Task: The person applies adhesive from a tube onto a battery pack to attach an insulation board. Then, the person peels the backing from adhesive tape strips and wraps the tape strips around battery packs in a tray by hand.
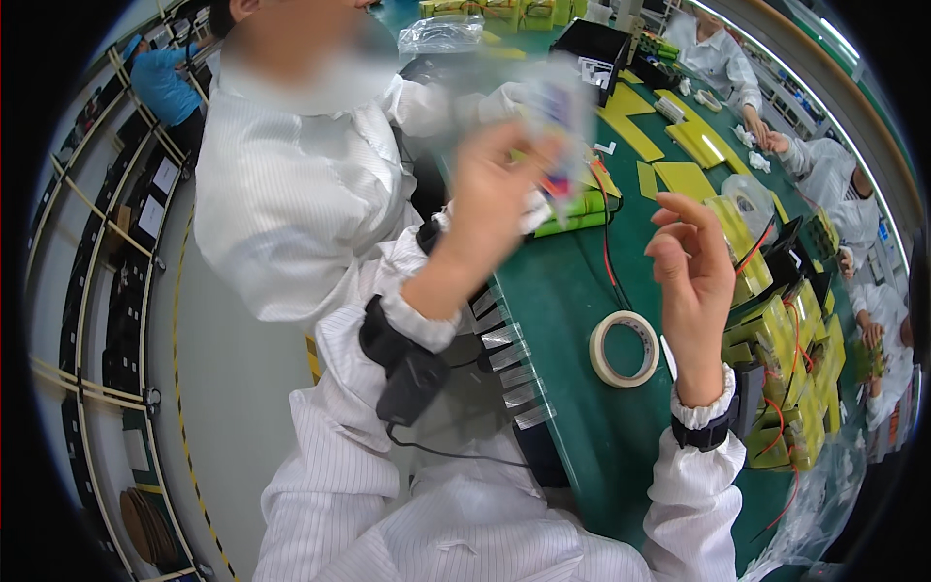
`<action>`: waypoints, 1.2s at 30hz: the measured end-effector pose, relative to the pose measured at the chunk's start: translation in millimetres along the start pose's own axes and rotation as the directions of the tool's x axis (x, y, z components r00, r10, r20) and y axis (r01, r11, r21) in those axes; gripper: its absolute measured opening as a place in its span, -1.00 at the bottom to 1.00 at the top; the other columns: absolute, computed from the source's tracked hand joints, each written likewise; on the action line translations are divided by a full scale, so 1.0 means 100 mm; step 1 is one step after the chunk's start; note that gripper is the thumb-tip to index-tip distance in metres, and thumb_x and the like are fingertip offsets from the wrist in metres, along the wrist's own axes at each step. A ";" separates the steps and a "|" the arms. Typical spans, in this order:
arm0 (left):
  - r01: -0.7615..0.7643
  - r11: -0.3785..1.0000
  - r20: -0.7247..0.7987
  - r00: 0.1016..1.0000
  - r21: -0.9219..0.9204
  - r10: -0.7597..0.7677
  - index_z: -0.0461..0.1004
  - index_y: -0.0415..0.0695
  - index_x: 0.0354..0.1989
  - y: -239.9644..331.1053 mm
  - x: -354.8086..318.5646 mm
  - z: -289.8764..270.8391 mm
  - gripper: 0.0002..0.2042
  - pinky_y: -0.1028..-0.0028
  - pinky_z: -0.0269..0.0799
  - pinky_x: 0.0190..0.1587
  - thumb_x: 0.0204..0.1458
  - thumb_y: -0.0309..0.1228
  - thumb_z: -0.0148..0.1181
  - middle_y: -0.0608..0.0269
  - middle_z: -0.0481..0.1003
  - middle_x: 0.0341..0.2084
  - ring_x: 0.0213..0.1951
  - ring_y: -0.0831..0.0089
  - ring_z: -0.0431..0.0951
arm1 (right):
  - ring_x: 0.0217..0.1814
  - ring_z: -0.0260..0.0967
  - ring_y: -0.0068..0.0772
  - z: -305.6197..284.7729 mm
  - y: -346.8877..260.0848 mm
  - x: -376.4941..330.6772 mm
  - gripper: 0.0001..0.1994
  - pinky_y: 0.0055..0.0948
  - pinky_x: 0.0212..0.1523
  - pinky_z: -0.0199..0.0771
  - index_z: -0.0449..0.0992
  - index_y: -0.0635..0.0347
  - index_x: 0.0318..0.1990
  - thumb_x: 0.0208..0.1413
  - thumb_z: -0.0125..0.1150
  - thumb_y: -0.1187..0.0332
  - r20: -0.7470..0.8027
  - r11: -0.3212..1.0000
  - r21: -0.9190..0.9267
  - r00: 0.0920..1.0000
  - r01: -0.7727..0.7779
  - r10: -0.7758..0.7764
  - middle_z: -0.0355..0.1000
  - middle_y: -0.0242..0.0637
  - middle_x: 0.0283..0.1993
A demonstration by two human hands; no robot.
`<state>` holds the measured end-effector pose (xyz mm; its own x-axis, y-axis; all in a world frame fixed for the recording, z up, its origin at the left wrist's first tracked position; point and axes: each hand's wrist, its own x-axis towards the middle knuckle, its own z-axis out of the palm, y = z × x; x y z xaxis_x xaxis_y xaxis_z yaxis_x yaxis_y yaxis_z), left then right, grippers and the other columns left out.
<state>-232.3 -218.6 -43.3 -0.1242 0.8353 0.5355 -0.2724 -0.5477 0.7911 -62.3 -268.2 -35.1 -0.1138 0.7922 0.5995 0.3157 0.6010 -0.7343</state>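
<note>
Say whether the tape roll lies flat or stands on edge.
Flat: the tape roll shows its full ring, with green tabletop visible through the hole.

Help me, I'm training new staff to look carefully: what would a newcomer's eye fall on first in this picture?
Probably the left hand, raised near the upper middle, holding a blurred, pale packet with red and blue patches. Next, the cream tape roll on the green table, below and left of the half-curled right hand. Then the bright yellow packs, crowded along the table's right side.
</note>
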 end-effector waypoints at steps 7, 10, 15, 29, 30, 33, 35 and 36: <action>0.249 0.862 -0.221 0.901 -0.442 -0.374 0.31 -0.16 -0.21 -0.64 0.39 -0.78 -0.77 0.33 0.42 -0.37 -0.04 -0.38 0.07 0.20 0.40 -0.32 -0.33 0.31 0.46 | -0.51 0.16 -0.73 -0.26 0.36 -0.26 -0.77 -0.74 -0.55 0.11 0.39 0.30 -0.36 0.12 -0.12 0.32 -0.015 0.946 0.169 0.959 -0.278 0.284 0.27 -0.45 -0.55; 0.163 0.850 -0.331 0.871 -0.500 -0.362 0.30 -0.17 -0.25 -0.99 0.49 -0.77 -0.81 0.42 0.39 -0.32 -0.05 -0.45 0.08 0.19 0.41 -0.37 -0.36 0.38 0.42 | -0.51 0.16 -0.72 -0.29 0.48 -0.33 -0.76 -0.74 -0.55 0.11 0.39 0.31 -0.36 0.13 -0.13 0.29 0.015 0.932 0.200 0.952 -0.302 0.305 0.27 -0.45 -0.54; 0.254 0.890 -0.343 0.855 -0.379 -0.390 0.33 -0.22 -0.29 -1.22 0.54 -0.45 -0.83 0.48 0.39 -0.33 -0.07 -0.52 0.09 0.23 0.43 -0.41 -0.38 0.47 0.43 | -0.54 0.14 -0.71 -0.31 0.52 -0.35 -0.73 -0.74 -0.56 0.12 0.38 0.30 -0.37 0.13 -0.12 0.25 0.037 0.931 0.172 0.946 -0.323 0.321 0.26 -0.45 -0.55; -0.076 0.996 -0.170 0.982 0.038 0.081 0.40 -0.30 -0.33 -1.31 0.34 -0.31 -0.86 0.61 0.34 -0.35 -0.12 -0.61 0.06 0.28 0.48 -0.53 -0.44 0.64 0.44 | -0.35 0.26 -0.27 0.57 0.49 1.12 -0.78 -0.43 -0.33 0.27 0.39 0.28 -0.33 -0.19 0.18 0.43 0.469 0.624 -0.482 0.782 0.616 -0.410 0.33 -0.22 -0.44; -0.071 0.996 -0.179 0.981 0.050 0.079 0.40 -0.30 -0.33 -1.34 0.34 -0.37 -0.86 0.61 0.34 -0.35 -0.12 -0.61 0.06 0.28 0.48 -0.53 -0.44 0.64 0.44 | -0.35 0.26 -0.27 0.68 0.59 1.21 -0.78 -0.43 -0.33 0.27 0.39 0.28 -0.33 -0.19 0.18 0.43 0.472 0.632 -0.469 0.780 0.617 -0.412 0.33 -0.22 -0.44; -0.112 0.993 -0.155 0.981 0.031 0.115 0.40 -0.30 -0.33 -1.41 0.38 -0.48 -0.86 0.59 0.34 -0.41 -0.12 -0.59 0.07 0.28 0.48 -0.54 -0.48 0.66 0.42 | -0.24 0.22 -0.21 0.81 0.69 1.32 -0.73 -0.36 -0.23 0.24 0.40 0.24 -0.30 -0.24 0.22 0.41 0.568 0.632 -0.461 0.754 0.624 -0.331 0.35 -0.24 -0.36; -0.108 0.991 -0.080 0.990 0.076 0.114 0.41 -0.30 -0.36 -1.44 0.39 -0.48 -0.85 0.56 0.31 -0.47 -0.14 -0.53 0.10 0.24 0.48 -0.57 -0.54 0.64 0.42 | -0.26 0.21 -0.20 0.81 0.78 1.37 -0.73 -0.36 -0.23 0.24 0.41 0.24 -0.31 -0.26 0.23 0.40 0.570 0.623 -0.497 0.769 0.604 -0.290 0.36 -0.25 -0.35; -0.102 0.992 -0.085 0.990 0.074 0.109 0.41 -0.30 -0.36 -1.44 0.39 -0.51 -0.85 0.56 0.31 -0.47 -0.14 -0.53 0.10 0.24 0.48 -0.57 -0.54 0.64 0.42 | -0.27 0.20 -0.20 0.83 0.81 1.39 -0.72 -0.36 -0.23 0.23 0.42 0.23 -0.32 -0.27 0.23 0.39 0.565 0.614 -0.534 0.786 0.581 -0.252 0.36 -0.26 -0.35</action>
<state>-246.7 -104.8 -151.6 -0.2336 0.7719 0.5913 -0.1871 -0.6324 0.7517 -130.8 -100.5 -37.6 -0.7012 0.5308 0.4760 0.6310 0.7728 0.0678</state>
